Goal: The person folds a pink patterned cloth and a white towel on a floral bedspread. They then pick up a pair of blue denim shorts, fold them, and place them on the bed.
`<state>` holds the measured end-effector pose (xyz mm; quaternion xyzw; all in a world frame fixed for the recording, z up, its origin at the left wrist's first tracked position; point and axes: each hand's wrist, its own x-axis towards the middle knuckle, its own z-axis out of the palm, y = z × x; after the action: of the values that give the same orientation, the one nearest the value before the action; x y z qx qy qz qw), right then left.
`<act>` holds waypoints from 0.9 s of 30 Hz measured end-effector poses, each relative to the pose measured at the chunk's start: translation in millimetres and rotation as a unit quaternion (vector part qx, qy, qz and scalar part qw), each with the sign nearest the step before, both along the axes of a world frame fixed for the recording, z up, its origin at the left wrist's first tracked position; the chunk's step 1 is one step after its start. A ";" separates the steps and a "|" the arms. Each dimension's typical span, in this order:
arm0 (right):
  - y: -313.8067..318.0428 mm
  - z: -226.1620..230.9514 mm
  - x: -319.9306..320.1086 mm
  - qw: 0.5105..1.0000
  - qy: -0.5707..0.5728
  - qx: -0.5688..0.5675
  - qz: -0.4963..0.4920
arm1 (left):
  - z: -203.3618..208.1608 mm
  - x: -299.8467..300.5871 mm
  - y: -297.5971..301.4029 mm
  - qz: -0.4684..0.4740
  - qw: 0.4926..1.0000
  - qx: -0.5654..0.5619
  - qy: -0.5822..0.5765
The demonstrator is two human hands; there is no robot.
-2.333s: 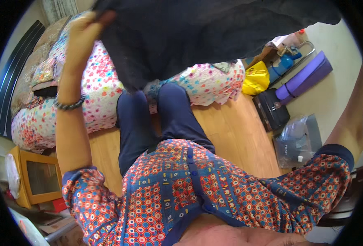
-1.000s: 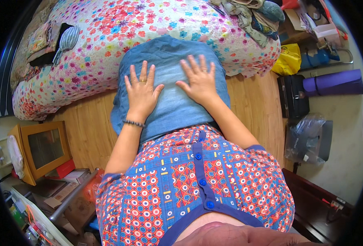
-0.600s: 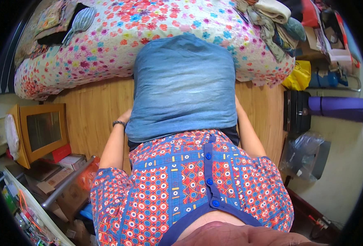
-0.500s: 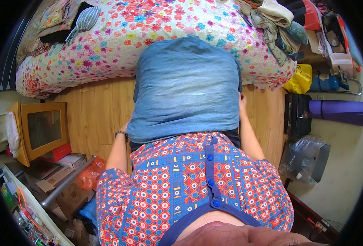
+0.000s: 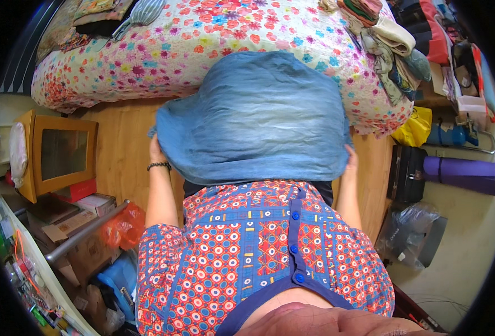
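Note:
A blue denim-like cloth (image 5: 258,120) lies spread across my lap, its far part against the side of the bed (image 5: 113,78). At the cloth's left edge, my left hand (image 5: 156,150), with a dark beaded bracelet at the wrist, is closed on the fabric; its fingertips are hidden under a raised fold. My right hand (image 5: 350,159) holds the opposite edge, near the right side of my lap, with its fingers partly covered by the cloth. Shallow wrinkles run across the cloth's middle.
Folded clothes (image 5: 393,50) are heaped at the bed's right end, others (image 5: 99,17) at its left. A wooden cabinet (image 5: 62,154) stands left, above boxes and a metal rail (image 5: 88,232). On the right are a black case (image 5: 407,173) and a purple rolled mat (image 5: 460,173).
Both hands have moved outward, the left one also up and away from me. The cloth has widened, and its left side now lifts in a fold over the left hand.

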<state>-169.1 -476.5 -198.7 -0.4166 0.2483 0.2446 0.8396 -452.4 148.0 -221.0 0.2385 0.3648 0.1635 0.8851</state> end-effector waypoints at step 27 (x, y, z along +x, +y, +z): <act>209.5 176.4 43.4 0.555 -0.636 -0.502 0.187 | 48.7 50.6 -31.7 -0.323 0.899 0.212 0.206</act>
<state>-125.7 -267.1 -22.3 -0.8551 -0.3511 -0.0966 0.3691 -401.9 116.3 -172.3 0.5533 0.3986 -0.1104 0.7230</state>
